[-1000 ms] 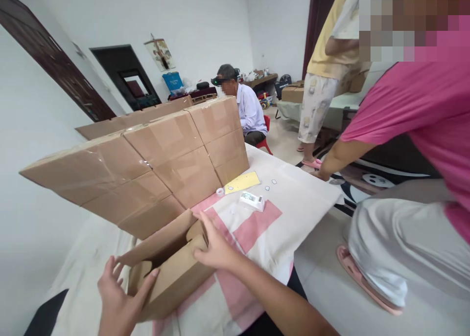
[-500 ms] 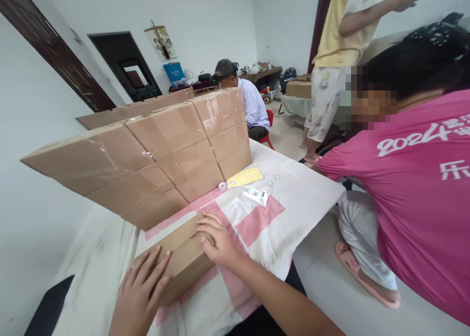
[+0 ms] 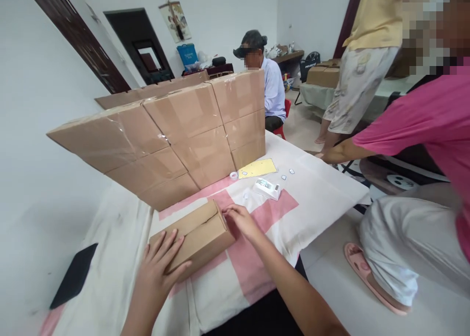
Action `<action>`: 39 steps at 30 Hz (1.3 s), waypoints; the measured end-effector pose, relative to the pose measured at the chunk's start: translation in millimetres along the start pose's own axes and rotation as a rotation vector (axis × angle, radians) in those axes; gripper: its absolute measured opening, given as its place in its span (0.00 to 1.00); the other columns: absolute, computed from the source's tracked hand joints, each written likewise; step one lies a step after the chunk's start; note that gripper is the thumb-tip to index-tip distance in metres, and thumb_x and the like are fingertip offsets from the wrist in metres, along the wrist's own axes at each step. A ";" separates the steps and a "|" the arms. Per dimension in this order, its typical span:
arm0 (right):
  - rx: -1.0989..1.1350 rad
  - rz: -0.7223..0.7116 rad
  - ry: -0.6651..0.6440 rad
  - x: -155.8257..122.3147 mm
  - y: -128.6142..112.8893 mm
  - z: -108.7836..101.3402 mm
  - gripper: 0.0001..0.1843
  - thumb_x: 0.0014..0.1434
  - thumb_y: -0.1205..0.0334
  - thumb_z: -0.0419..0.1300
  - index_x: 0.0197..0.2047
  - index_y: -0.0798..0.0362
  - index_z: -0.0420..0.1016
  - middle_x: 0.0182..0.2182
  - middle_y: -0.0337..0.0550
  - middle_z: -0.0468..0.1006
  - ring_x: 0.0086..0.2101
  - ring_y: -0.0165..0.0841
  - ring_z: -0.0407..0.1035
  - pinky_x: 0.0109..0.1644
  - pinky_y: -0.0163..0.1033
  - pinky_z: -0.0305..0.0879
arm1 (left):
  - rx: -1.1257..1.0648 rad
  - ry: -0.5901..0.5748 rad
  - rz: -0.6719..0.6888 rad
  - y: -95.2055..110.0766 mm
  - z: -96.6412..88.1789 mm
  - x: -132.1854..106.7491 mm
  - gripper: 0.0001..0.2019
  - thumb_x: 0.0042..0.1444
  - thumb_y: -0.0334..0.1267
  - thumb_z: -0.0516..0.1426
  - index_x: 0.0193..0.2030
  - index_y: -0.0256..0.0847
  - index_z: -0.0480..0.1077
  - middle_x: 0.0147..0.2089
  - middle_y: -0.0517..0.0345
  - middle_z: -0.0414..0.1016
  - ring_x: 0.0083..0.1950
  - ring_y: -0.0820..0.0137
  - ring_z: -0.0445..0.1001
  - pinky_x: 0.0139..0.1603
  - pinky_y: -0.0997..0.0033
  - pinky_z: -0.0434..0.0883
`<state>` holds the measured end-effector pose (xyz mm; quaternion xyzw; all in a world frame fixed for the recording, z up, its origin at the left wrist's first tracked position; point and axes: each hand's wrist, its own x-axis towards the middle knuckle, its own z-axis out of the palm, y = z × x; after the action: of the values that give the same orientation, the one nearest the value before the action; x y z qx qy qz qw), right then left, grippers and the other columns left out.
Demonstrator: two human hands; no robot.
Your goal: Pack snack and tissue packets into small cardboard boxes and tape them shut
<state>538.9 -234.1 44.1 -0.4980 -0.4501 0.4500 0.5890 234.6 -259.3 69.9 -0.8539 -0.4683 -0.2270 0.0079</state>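
The left hand (image 3: 157, 262) lies palm down with its fingers spread over the lid of a brown cardboard carton (image 3: 198, 235), while the right hand (image 3: 240, 218) has its thumb and fingers drawn close together at the carton's right end; whether they pinch the cardboard there, I cannot tell. The carton lies on the pink-and-white tablecloth (image 3: 293, 228), its lid down, with a narrow slit along the top. Just beyond it, apart from it, a tall stack of taped boxes (image 3: 165, 140) blocks the view across the table. To the right of the stack's foot are a small tape roll (image 3: 234, 176), a yellow sheet (image 3: 259, 168), a white device (image 3: 268, 189) and 2 small outlined labels (image 3: 288, 174). A dark flat object (image 3: 74, 276) lies at the left; I cannot make out what it is. Behind the stack sits 1 person in a pale blue shirt (image 3: 272, 84), whose hands are hidden by the boxes. At the right, a person in a pink shirt (image 3: 422, 116) bends low, cut off by the frame, with a hand partly hidden past the table edge. Another, in a yellow top (image 3: 374, 20), stands behind, head out of frame. The carton's contents are out of sight.
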 end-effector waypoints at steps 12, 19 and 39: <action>-0.653 0.402 0.102 60.7 -69.2 -181.2 0.09 0.67 0.62 0.60 0.43 0.58 0.78 0.45 0.49 0.79 0.45 0.37 0.73 0.48 0.41 0.70 | -0.097 0.003 -0.069 9.6 -5.9 6.0 0.27 0.60 0.59 0.59 0.63 0.52 0.73 0.71 0.52 0.69 0.76 0.47 0.59 0.75 0.34 0.51; -0.856 0.728 -0.098 93.4 -72.9 -189.1 0.20 0.69 0.54 0.63 0.59 0.55 0.73 0.55 0.50 0.76 0.50 0.40 0.75 0.53 0.51 0.76 | -0.067 0.025 -0.014 1.6 5.5 -3.0 0.27 0.61 0.56 0.60 0.64 0.53 0.71 0.71 0.52 0.70 0.76 0.46 0.60 0.74 0.32 0.51; -0.942 0.673 0.061 90.6 -56.0 -171.3 0.17 0.61 0.52 0.60 0.35 0.61 0.75 0.21 0.48 0.74 0.19 0.39 0.72 0.24 0.40 0.67 | -0.045 0.081 0.028 0.1 10.8 -4.8 0.29 0.61 0.56 0.59 0.67 0.54 0.68 0.71 0.54 0.69 0.76 0.48 0.59 0.76 0.37 0.48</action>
<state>728.3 -182.1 90.1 -0.8350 -0.4013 0.3491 0.1408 236.6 -260.7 58.4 -0.8506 -0.4503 -0.2714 0.0109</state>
